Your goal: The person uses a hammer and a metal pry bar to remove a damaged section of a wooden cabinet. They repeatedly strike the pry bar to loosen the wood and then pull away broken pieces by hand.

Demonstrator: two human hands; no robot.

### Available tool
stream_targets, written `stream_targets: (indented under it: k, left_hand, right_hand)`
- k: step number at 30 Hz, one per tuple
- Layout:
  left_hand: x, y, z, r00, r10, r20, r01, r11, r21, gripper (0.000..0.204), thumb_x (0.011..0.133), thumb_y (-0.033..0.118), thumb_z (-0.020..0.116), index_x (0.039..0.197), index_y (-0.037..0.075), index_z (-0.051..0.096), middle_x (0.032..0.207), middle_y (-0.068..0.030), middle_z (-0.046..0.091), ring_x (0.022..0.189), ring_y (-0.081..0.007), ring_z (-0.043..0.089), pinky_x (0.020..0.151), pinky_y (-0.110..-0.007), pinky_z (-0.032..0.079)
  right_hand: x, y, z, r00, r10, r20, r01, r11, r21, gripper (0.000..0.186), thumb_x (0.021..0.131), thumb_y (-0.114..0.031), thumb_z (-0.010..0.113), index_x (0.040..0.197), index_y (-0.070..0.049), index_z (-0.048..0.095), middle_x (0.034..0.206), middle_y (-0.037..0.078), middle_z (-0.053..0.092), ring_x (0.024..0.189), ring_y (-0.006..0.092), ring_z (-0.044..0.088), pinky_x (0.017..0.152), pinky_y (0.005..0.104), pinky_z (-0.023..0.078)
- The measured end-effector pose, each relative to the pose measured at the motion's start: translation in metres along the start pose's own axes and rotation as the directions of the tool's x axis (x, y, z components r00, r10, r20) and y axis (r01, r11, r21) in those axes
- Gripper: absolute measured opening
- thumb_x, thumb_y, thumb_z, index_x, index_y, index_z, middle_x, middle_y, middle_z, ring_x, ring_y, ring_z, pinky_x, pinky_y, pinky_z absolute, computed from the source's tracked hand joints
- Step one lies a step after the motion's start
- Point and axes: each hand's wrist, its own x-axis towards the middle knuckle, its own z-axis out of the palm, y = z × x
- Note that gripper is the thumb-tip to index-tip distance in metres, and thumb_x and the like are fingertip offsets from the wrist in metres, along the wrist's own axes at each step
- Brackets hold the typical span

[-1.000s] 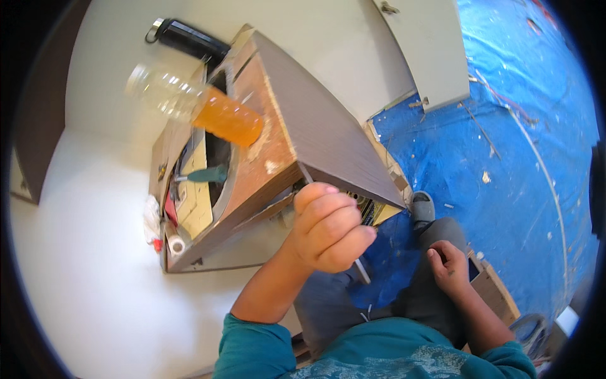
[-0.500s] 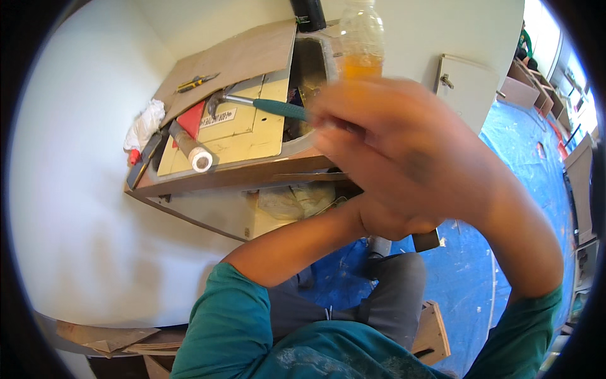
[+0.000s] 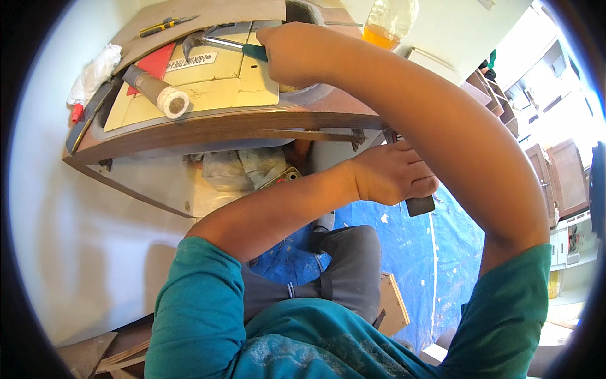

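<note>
Two hands are seen. The left hand (image 3: 394, 175) is closed on one dark flat-ended bar (image 3: 421, 206). The right hand (image 3: 293, 55), farther forward, grips one hammer (image 3: 225, 43) by its green handle. Left of this hand lie one tube (image 3: 149, 88) and one yellow-black tool (image 3: 165, 26); to its right, one bottle (image 3: 391, 22).

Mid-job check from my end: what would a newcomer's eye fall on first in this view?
Probably the bare right arm, sweeping across the upper right to the right hand at a green-handled hammer, seen against a yellow board. Next, the bright blue sheet below right of centre, and the bottle of orange liquid at the top edge. Near the middle, the left hand grips a dark-ended object.
</note>
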Motion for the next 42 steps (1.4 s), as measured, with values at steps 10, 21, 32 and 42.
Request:
stream_targets:
  k: [10, 21, 32, 42]
  left_hand:
    - [0.0, 0.0, 0.004, 0.994, -0.072, 0.081, 0.083, 0.987, -0.137, 0.022, 0.09, 0.017, 0.06, 0.111, 0.012, 0.057, 0.117, -0.0088, 0.065, 0.121, -0.0308, 0.06, 0.108, -0.049, 0.044]
    - [-0.001, -0.004, -0.007, 0.989, -0.085, 0.121, 0.103, 0.983, -0.154, 0.02, 0.088, 0.018, 0.061, 0.107, 0.014, 0.067, 0.104, -0.0061, 0.066, 0.108, -0.0296, 0.063, 0.099, -0.047, 0.048]
    - [0.011, -0.005, -0.008, 0.992, 0.014, 0.128, 0.009, 0.985, -0.173, 0.034, 0.071, 0.009, 0.071, 0.102, 0.01, 0.059, 0.096, -0.0085, 0.06, 0.093, -0.0317, 0.06, 0.092, -0.046, 0.047]
    - [0.017, -0.003, -0.012, 0.99, 0.02, 0.138, 0.002, 0.987, -0.158, 0.029, 0.074, 0.009, 0.069, 0.101, 0.01, 0.058, 0.092, -0.0093, 0.058, 0.087, -0.0324, 0.059, 0.087, -0.045, 0.047]
  right_hand:
    - [-0.009, -0.007, -0.014, 0.993, 0.118, 0.028, -0.121, 0.97, 0.21, 0.041, 0.094, -0.028, 0.049, 0.122, -0.001, 0.064, 0.114, 0.028, 0.071, 0.107, 0.0422, 0.069, 0.096, 0.048, 0.052]
    - [-0.212, -0.008, -0.043, 0.912, 0.358, -0.199, 0.054, 0.378, 0.924, 0.042, 0.104, -0.038, 0.055, 0.116, 0.003, 0.062, 0.08, 0.004, 0.049, 0.064, 0.0115, 0.046, 0.058, 0.0253, 0.038]
    - [-0.429, -0.056, 0.134, 0.638, 0.77, 0.011, 0.407, -0.35, 0.844, 0.016, 0.096, -0.008, 0.07, 0.104, -0.004, 0.056, 0.074, 0.013, 0.058, 0.059, 0.0174, 0.054, 0.054, 0.0323, 0.043]
    - [-0.414, -0.07, 0.153, 0.699, 0.714, -0.041, -0.059, 0.115, 0.992, 0.023, 0.098, -0.025, 0.069, 0.096, -0.003, 0.065, 0.076, 0.004, 0.059, 0.069, 0.0148, 0.056, 0.063, 0.0318, 0.044]
